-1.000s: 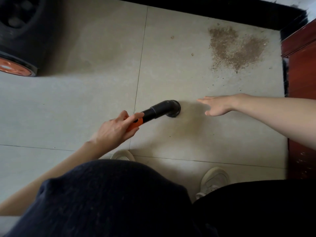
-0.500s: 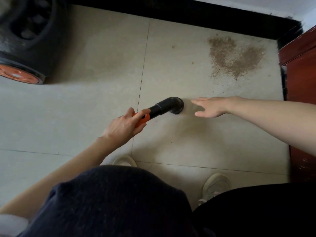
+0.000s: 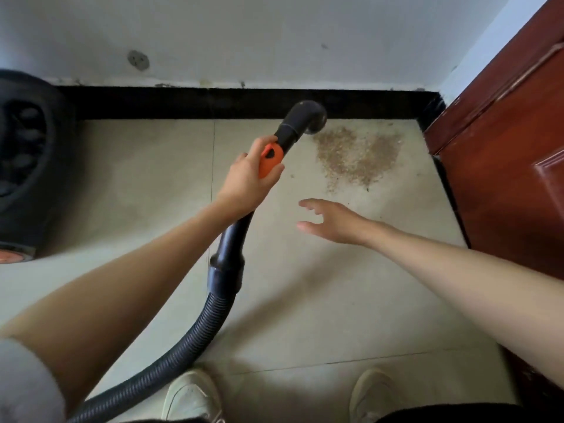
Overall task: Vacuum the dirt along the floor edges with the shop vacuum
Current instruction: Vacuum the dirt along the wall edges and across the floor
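Two hands, left hand [image 3: 248, 181] gripping nozzle [image 3: 300, 122], right hand [image 3: 331, 221] spread, vacuum [image 3: 27, 160] cropped

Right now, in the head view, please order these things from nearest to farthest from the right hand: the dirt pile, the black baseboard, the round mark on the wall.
Measured from the right hand:
1. Dirt pile, just ahead on the floor.
2. Black baseboard, beyond the dirt, at the wall's foot.
3. Round mark, up on the wall, far left.

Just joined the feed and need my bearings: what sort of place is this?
Probably an indoor room corner, perhaps in a home: pale tiled floor, white wall with a black skirting, and a reddish wooden door on the right. A dirt patch lies by the skirting.
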Tool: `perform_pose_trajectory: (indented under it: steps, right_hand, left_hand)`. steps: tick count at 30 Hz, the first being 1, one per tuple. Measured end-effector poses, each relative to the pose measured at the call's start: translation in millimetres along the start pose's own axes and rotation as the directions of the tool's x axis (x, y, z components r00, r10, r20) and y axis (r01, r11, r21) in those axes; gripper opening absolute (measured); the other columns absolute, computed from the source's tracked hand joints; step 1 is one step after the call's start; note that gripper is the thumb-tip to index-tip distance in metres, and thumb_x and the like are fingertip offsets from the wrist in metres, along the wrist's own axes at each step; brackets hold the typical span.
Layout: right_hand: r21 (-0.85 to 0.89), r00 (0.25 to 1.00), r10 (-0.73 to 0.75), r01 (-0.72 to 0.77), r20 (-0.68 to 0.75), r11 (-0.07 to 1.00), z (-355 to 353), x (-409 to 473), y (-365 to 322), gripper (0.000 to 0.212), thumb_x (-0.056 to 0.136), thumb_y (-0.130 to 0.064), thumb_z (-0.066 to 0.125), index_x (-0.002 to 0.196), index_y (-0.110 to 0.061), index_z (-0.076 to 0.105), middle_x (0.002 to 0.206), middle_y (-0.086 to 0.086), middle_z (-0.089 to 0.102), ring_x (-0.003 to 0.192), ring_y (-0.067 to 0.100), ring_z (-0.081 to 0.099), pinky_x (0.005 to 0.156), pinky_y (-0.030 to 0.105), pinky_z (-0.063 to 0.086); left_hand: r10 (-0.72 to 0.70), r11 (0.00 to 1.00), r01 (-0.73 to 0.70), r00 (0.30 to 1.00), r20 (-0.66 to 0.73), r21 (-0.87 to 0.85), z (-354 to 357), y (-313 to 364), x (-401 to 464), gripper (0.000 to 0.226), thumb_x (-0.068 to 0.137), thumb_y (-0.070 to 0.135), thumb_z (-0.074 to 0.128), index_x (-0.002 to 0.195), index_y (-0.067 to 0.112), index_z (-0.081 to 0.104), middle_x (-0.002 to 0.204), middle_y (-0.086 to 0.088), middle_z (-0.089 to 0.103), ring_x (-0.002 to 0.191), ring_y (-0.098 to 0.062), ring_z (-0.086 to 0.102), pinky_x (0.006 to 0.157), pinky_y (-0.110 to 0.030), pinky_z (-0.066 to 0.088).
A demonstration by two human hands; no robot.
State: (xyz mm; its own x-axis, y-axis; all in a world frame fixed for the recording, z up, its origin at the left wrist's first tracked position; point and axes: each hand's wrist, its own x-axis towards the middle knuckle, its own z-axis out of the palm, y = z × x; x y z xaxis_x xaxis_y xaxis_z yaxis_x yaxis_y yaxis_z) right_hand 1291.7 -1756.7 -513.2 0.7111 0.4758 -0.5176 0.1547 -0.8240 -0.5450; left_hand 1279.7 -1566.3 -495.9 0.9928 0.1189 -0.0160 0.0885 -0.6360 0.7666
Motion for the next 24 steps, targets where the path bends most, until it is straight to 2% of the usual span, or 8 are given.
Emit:
perform_pose_trajectory:
  steps: [3,5,8,11,14,17,19,24]
  right_hand:
    - [0.238,0.999,-0.031,0.02,0.043,0.971,-0.3,4.6,-15.7,0.069,0.087,-0.047,0.064,0.146,-0.025,0.036,0.145,-0.003,0.044,0.131,0.013,0.043,0.105,0.024,0.033]
    - [0.371,0.996,-0.054,0.023,0.073,0.928,-6.3,7.1,-22.5,0.059,0.088,-0.041,0.065,0.139,-0.021,0.044,0.137,-0.001,0.051,0.125,0.012,0.049,0.101,0.024,0.035]
    - [0.605,0.981,-0.078,-0.047,0.178,0.795,-17.6,3.1,-23.2,0.025,0.091,-0.032,0.064,0.113,-0.019,0.058,0.119,-0.003,0.062,0.115,0.012,0.055,0.1,0.029,0.041]
    - [0.78,0.958,-0.135,-0.12,0.254,0.615,-12.6,-3.3,-20.9,0.025,0.089,-0.03,0.064,0.11,-0.018,0.058,0.107,-0.002,0.065,0.108,0.017,0.061,0.096,0.032,0.046]
    - [0.754,1.0,-0.009,-0.008,0.019,0.657,-7.5,-7.0,-23.3,0.03,0.087,-0.042,0.065,0.096,-0.014,0.06,0.092,0.001,0.068,0.088,0.017,0.065,0.082,0.029,0.049]
    - [0.664,0.981,0.098,0.037,-0.165,0.747,1.4,-11.1,-16.0,0.038,0.081,-0.049,0.07,0.091,-0.015,0.057,0.089,0.001,0.07,0.084,0.016,0.067,0.076,0.029,0.05]
    - [0.628,0.978,0.111,0.027,-0.179,0.778,6.0,-15.5,-8.5,0.039,0.079,-0.049,0.071,0.092,-0.015,0.056,0.088,0.0,0.069,0.083,0.015,0.066,0.073,0.028,0.049]
    - [0.555,0.988,0.067,0.021,-0.138,0.832,-5.6,-17.7,9.0,0.036,0.076,-0.044,0.073,0.099,-0.022,0.057,0.093,-0.004,0.067,0.086,0.013,0.065,0.079,0.033,0.052]
  left_hand:
    - [0.004,0.995,-0.009,0.999,-0.048,-0.103,3.3,32.4,26.9,0.045,0.094,0.03,0.052,0.135,0.03,0.034,0.107,-0.004,0.054,0.085,-0.021,0.053,0.072,-0.028,0.04]
    - [0.0,0.986,-0.013,0.997,-0.079,-0.166,3.9,50.2,39.9,0.044,0.094,0.028,0.051,0.134,0.028,0.035,0.104,-0.001,0.052,0.078,-0.016,0.053,0.068,-0.024,0.042]
    - [-0.055,0.967,0.019,0.989,-0.136,-0.254,1.9,67.6,60.8,0.042,0.095,0.027,0.05,0.134,0.028,0.035,0.104,0.003,0.052,0.068,-0.006,0.05,0.059,-0.018,0.042]
    - [-0.184,0.919,0.112,0.97,-0.16,-0.377,0.5,80.6,77.1,0.042,0.095,0.029,0.048,0.134,0.03,0.032,0.101,0.005,0.051,0.07,-0.007,0.051,0.057,-0.019,0.042]
    - [-0.288,0.875,0.176,0.938,-0.192,-0.451,7.2,82.8,80.4,0.042,0.094,0.03,0.048,0.133,0.029,0.033,0.096,0.005,0.05,0.073,-0.011,0.053,0.062,-0.026,0.047]
    - [-0.434,0.804,0.285,0.881,-0.189,-0.521,18.5,64.2,74.9,0.042,0.092,0.031,0.049,0.131,0.028,0.033,0.097,0.002,0.049,0.082,-0.021,0.056,0.08,-0.042,0.055]
    - [-0.494,0.771,0.342,0.853,-0.166,-0.537,26.9,50.6,68.9,0.045,0.093,0.031,0.049,0.134,0.027,0.031,0.105,-0.001,0.049,0.09,-0.025,0.057,0.086,-0.046,0.053]
    - [-0.554,0.718,0.403,0.825,-0.114,-0.568,46.7,44.0,70.1,0.05,0.095,0.029,0.047,0.141,0.025,0.026,0.111,-0.002,0.046,0.087,-0.017,0.052,0.078,-0.033,0.048]
